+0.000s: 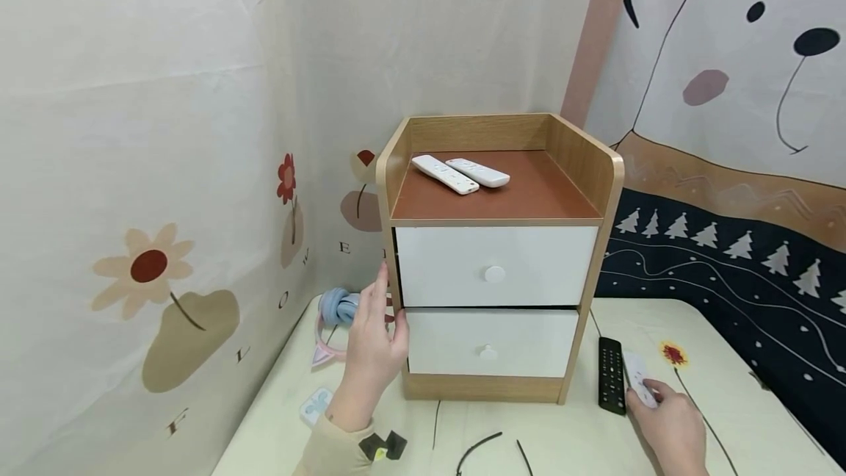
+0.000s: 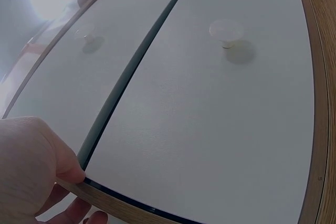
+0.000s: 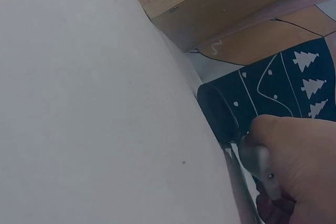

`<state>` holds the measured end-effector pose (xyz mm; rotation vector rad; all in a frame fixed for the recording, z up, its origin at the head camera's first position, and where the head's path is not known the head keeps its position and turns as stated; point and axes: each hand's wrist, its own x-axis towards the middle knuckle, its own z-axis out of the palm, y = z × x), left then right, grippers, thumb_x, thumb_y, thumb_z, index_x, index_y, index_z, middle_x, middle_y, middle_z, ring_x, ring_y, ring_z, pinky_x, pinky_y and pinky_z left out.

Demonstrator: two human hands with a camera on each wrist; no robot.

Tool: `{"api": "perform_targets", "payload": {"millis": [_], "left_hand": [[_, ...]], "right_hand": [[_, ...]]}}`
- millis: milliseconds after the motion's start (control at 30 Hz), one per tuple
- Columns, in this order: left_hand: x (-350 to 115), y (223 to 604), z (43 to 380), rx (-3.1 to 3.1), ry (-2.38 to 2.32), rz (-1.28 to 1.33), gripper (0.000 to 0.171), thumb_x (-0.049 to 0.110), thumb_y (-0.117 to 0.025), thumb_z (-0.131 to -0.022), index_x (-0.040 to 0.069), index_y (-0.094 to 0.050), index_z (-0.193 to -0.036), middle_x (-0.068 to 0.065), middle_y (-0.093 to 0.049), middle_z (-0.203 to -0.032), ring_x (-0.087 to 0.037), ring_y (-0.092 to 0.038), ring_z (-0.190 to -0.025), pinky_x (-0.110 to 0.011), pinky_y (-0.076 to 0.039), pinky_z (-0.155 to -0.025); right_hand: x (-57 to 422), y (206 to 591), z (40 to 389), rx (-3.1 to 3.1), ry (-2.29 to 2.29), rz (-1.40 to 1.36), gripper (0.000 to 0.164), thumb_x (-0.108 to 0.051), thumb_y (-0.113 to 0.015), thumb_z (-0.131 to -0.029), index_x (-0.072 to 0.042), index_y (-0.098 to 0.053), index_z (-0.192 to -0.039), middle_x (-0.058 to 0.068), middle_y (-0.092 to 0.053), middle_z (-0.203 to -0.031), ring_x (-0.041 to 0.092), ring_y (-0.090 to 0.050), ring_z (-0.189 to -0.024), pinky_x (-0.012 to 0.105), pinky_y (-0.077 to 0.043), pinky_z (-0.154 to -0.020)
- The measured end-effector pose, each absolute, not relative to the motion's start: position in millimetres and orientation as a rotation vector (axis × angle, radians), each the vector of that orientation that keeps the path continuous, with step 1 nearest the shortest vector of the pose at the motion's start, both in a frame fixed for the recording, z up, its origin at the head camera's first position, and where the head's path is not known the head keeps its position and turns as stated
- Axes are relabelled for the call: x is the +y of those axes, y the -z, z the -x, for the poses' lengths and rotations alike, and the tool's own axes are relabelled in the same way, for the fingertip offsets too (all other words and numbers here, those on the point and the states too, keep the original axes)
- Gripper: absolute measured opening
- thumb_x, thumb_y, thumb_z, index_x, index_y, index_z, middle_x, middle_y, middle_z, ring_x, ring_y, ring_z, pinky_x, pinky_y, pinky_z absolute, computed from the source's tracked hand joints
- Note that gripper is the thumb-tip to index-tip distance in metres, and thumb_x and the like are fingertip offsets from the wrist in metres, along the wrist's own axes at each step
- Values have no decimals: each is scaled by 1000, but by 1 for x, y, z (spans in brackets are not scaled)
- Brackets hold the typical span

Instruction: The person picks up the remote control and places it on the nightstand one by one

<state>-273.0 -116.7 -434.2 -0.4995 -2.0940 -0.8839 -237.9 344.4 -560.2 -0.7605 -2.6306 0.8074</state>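
Directly at cabinet edge (image 1: 388, 235), left hand (image 1: 375, 344)

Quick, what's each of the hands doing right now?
Left hand: open, touching the left edge of the cabinet.
Right hand: closed, holding a white remote beside the black remote.

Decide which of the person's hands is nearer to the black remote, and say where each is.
Right. The right hand holds a white remote just right of the black remote; the left hand is well to its left, touching the left edge of the cabinet.
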Motion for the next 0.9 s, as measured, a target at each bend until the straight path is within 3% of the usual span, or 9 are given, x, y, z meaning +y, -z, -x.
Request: {"api": "perform_targets", "payload": {"millis": [200, 433, 900], "left_hand": [[-115, 434, 273, -2086, 882, 508, 87, -5, -68, -98, 5, -27, -174, -26, -60, -140, -30, -70, -107, -40, -71, -79], [-116, 434, 273, -2091, 877, 502, 88, -5, -68, -98, 6, -26, -175, -26, -59, -142, -30, -70, -106, -39, -71, -80], [-116, 433, 272, -2101, 880, 495, 86, -3, -68, -99, 5, -27, -174, -26, -59, -142, -30, -71, -105, -41, -71, -80]], "right_hand": [[343, 554, 237, -2588, -834, 793, 57, -29, -72, -97, 8, -64, -140, 40, -66, -131, 53, -63, -113, 66, -56, -98], [335, 538, 242, -2532, -807, 706, 57, -32, -75, -96, 6, -68, -138, 37, -68, -129, 50, -63, -108, 61, -55, -86], [316, 494, 244, -2430, -730, 481, 49, -33, -77, -95, 1, -75, -131, 32, -74, -124, 41, -67, -93, 42, -47, -68]]}}
